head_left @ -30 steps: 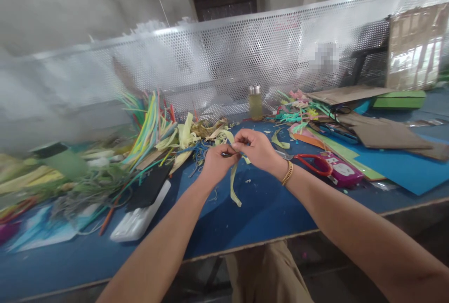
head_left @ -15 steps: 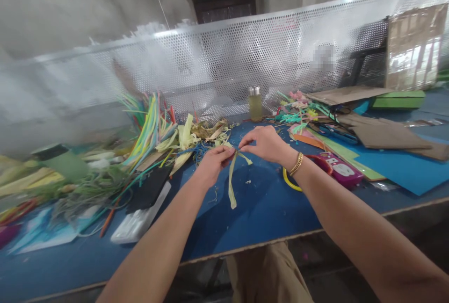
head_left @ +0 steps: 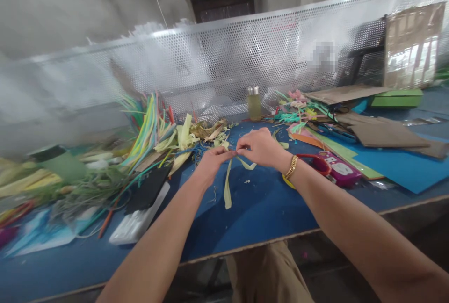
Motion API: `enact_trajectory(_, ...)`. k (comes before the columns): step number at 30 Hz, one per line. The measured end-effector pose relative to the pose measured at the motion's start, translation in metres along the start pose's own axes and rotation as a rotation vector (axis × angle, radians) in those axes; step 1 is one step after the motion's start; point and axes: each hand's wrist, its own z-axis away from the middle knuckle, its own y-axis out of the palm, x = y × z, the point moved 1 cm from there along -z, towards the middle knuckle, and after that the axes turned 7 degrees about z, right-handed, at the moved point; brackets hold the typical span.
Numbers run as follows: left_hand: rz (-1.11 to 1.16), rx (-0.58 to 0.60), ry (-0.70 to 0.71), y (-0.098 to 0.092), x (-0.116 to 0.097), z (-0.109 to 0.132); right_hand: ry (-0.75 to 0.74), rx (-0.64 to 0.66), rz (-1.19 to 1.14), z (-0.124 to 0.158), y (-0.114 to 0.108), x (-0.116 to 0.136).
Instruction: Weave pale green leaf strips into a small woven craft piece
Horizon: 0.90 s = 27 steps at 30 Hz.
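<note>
Over the blue table (head_left: 266, 214), my left hand (head_left: 210, 166) and my right hand (head_left: 259, 146) meet, both pinching a pale yellow-green strip (head_left: 227, 186). Its long tail hangs down toward the tabletop and a short end sticks out to the right under my right fingers. A gold bracelet (head_left: 290, 167) sits on my right wrist. Just behind that wrist lie red-handled scissors (head_left: 315, 162) and a yellow ring (head_left: 286, 182), partly hidden.
A heap of coloured strips and straws (head_left: 154, 130) lies at the left, with a black and a white flat case (head_left: 140, 209). A small glass bottle (head_left: 253, 103) stands by the perforated metal screen. Cardboard, a pink box (head_left: 339, 168) and blue sheets lie at the right.
My hands have stayed together on the strip, working it between the fingertips. The right hand shifted slightly, and the hanging tail swung a little to the left.
</note>
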Motion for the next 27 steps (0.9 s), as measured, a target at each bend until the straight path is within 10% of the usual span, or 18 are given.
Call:
enact_trajectory(14, 0.255, 0.140, -0.104, 0.001, -0.002, 0.000, -0.006, -0.038, 0.016, -0.001, 0.000, 0.002)
enact_trajectory(27, 0.431, -0.018, -0.298, 0.000, 0.000, 0.000, 0.099, -0.112, -0.072, -0.001, 0.000, -0.007)
